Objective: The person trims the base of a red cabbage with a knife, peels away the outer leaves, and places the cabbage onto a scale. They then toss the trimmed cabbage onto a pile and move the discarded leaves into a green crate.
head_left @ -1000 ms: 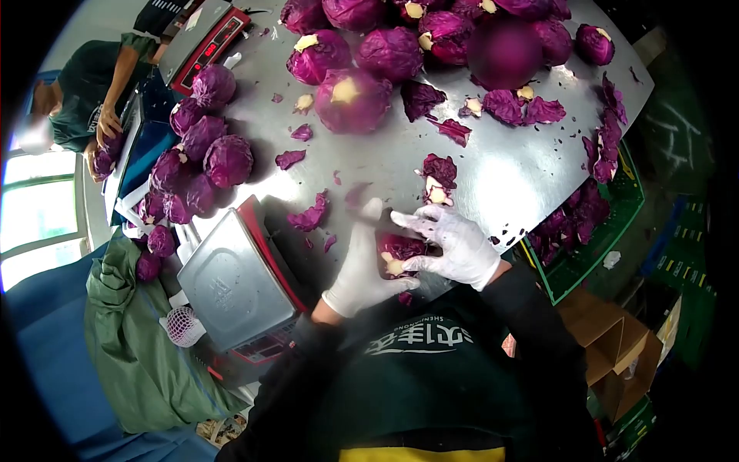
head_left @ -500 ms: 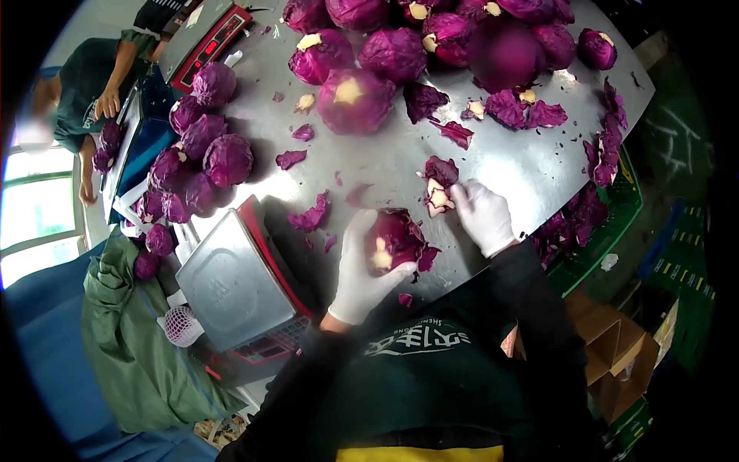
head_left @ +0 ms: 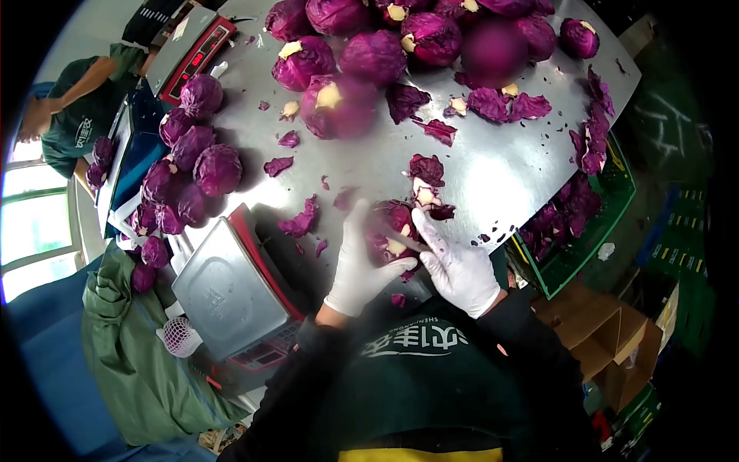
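My left hand (head_left: pixel 358 266), in a white glove, is wrapped round the left side of a red cabbage (head_left: pixel 392 215) with a pale cut stem. From the right, my gloved right hand (head_left: pixel 460 269) reaches against the same cabbage, its index finger extended. A narrow grey knife blade (head_left: pixel 408 242) shows between this hand and the cabbage; the handle is hidden in the palm. Just beyond the right fingertips lies a trimmed stem piece (head_left: pixel 425 192) with purple leaf on it. Loose purple leaves (head_left: pixel 300 219) lie left of my left hand.
Many red cabbages (head_left: pixel 373 58) are heaped at the table's back, with another group (head_left: pixel 218 169) at left. A scale (head_left: pixel 231 296) stands close by my left arm, a second scale (head_left: pixel 192 58) farther back. A green crate (head_left: pixel 589 246) of leaves is at right. Another person (head_left: pixel 81 115) stands at left.
My right hand has moved left from the stem piece to the cabbage, and the blade now shows there. The stem piece lies released on the table. The view has shifted slightly.
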